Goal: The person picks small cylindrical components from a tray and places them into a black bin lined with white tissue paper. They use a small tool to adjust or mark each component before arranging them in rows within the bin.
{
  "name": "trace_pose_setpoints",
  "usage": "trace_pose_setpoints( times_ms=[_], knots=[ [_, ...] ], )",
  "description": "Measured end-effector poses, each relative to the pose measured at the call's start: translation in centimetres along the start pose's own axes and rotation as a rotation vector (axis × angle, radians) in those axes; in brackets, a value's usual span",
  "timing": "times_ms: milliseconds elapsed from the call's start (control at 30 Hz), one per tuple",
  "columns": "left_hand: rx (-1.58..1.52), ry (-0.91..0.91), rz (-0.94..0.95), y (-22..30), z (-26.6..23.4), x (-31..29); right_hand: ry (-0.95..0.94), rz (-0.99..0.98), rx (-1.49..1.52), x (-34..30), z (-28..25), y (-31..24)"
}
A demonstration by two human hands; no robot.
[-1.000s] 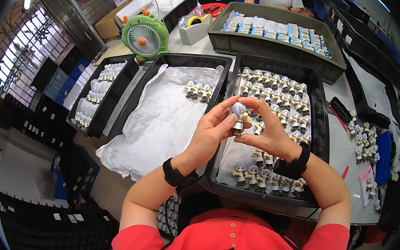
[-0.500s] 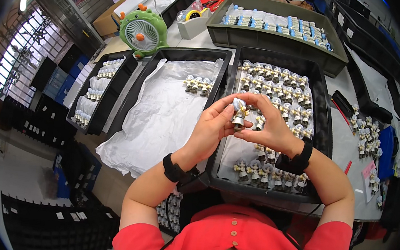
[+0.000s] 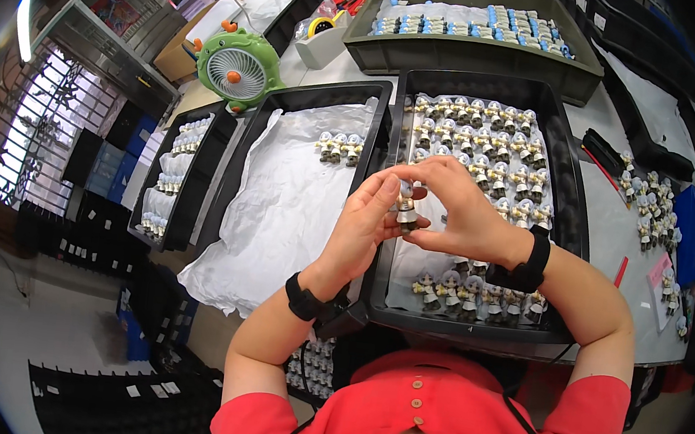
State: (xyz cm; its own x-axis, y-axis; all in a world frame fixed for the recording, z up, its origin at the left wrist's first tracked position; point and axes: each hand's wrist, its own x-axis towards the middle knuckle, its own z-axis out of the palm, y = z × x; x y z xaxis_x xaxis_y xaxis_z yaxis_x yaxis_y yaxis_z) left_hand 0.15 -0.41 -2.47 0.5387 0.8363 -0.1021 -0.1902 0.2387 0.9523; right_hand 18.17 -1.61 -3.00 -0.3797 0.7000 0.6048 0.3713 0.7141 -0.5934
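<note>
Between my two hands is a small figurine with pale hair, a white outfit and dark feet, held upright. My left hand grips it with thumb and fingers from the left. The fingers of my right hand curl over its head, with the thumb near its lower part. Both hands are above the left side of a black tray holding rows of similar figurines. My hands hide some of the middle rows. Left of it, a black tray lined with white paper has a few figurines in its far right corner.
A green fan stands behind the paper-lined tray. At the back is a large olive bin of blue-and-white pieces. A narrow black tray stands at left. Loose figurines, a red pencil-like stick and a blue bin lie at right.
The figurine has turned a little in my fingers, which still hold it in about the same place. The whole view has shifted slightly, and the person at the back is mostly out of sight.
</note>
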Motion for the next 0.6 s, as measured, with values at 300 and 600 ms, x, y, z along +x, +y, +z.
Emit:
trace_pose_setpoints(
  times_ms=[300, 600],
  knots=[
    [-0.018, -0.005, 0.083, -0.07, 0.27, -0.11, 0.056, -0.047, -0.089, 0.05, 0.12, -0.07],
    [0.053, 0.035, 0.085, 0.08, 0.74, -0.13, 0.084, -0.047, -0.169, -0.15, 0.30, 0.46]
  ],
)
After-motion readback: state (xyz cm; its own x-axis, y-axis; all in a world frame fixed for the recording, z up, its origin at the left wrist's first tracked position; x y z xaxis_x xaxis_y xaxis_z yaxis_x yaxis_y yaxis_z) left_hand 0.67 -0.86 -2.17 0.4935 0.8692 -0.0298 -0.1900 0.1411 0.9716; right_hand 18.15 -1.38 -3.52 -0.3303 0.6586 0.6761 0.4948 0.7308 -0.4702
